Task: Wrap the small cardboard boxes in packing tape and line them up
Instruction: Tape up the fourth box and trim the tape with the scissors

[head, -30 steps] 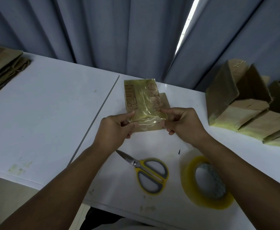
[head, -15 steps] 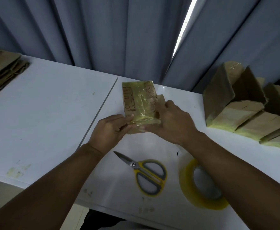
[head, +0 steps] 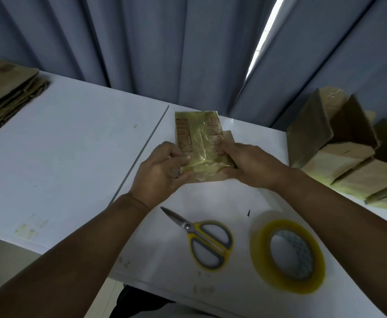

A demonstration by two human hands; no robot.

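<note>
So, the small cardboard box is held over the middle of the white worktop, towards the far edge. Whether it's lifted clear or resting on the surface can't really be told from this angle. It's covered in glossy yellowish packing tape, with red print showing through, and a strip of bare cardboard is left poking out along its right side.

It's gripped from both sides. The left hand is closed on the near left corner with the thumb pressed onto the taped face, and the right hand is curled round the right edge.

Closer in, between the forearms, a pair of scissors with yellow and grey handles is laid flat, blades closed and pointed away to the left. A roll of yellowish packing tape is laid flat just to the right of them, partly tucked under the right forearm.

Off to the right, a bunch of taped boxes is leaned together in a row. A stack of flattened cardboard is parked at the far left. Everything is backed by a grey-blue curtain.
</note>
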